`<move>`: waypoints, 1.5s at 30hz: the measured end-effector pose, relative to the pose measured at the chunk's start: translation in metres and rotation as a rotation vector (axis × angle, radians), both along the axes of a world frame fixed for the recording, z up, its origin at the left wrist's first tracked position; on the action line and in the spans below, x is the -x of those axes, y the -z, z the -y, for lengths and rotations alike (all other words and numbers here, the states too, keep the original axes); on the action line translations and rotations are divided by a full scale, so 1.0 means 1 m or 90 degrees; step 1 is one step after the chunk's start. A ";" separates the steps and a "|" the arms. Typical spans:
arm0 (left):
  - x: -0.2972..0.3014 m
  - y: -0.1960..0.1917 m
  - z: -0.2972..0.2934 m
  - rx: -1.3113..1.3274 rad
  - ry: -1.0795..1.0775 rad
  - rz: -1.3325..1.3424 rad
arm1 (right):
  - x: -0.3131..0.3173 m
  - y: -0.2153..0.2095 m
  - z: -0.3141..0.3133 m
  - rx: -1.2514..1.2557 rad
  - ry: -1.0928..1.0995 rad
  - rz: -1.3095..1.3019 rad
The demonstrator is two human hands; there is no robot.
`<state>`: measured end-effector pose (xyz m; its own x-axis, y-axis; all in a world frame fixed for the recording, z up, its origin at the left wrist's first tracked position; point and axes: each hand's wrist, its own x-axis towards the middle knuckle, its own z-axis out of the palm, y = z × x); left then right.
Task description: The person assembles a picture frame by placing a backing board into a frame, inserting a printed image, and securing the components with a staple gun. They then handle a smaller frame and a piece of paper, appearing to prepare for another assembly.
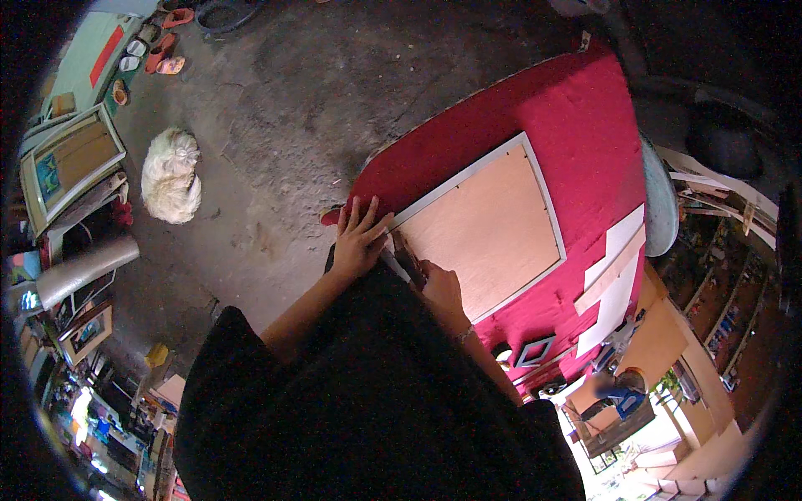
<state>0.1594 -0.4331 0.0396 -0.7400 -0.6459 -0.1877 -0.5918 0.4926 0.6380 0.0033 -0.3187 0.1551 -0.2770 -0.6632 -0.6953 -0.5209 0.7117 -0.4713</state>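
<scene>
A large picture frame (pixel 547 199) with a pale silver edge lies on the red cloth-covered table (pixel 576 108), its tan backing board (pixel 480 225) facing up. At the frame's near left corner, my left hand (pixel 359 242) rests with fingers spread, partly over the red cloth. Close beside it, my right hand (pixel 443 292) is closed around a dark, narrow tool (pixel 407 259) held against the same corner. The tool's exact kind is hard to make out. Small dark tabs show along the frame's inner edge.
White sheets and a wooden strip (pixel 610 280) lie on the table's right side, near a small grey frame (pixel 535 351). A white fluffy dog (pixel 171 175) is curled on the floor at left. Framed pictures (pixel 75 167) lean farther left. A person (pixel 618 397) sits at lower right.
</scene>
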 end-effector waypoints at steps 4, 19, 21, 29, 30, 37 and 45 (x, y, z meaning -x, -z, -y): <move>-0.001 0.001 -0.001 0.020 0.006 0.012 | 0.004 -0.003 0.021 -0.114 -0.090 0.010; 0.000 0.005 -0.004 0.067 -0.005 -0.024 | 0.000 -0.004 -0.008 -0.009 0.008 -0.030; -0.003 0.001 -0.006 0.066 -0.005 -0.048 | 0.006 -0.011 -0.040 0.012 0.029 -0.047; -0.015 0.004 -0.031 0.176 0.059 -0.074 | 0.083 -0.001 -0.248 -0.026 0.591 -0.120; -0.014 0.005 -0.034 0.193 0.069 -0.074 | 0.097 0.014 -0.277 0.024 0.612 -0.227; 0.007 -0.002 -0.047 0.271 0.070 -0.041 | 0.168 0.086 -0.372 -0.259 0.569 -0.683; -0.012 -0.048 -0.083 0.205 -0.044 -0.026 | 0.173 0.067 -0.308 -0.016 0.458 -0.802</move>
<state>0.1710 -0.3500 0.0878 -0.6951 -0.7162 0.0626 -0.6082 0.6322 0.4801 -0.1693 -0.0109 0.0876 -0.9626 -0.1111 0.2470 -0.1052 0.9938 0.0371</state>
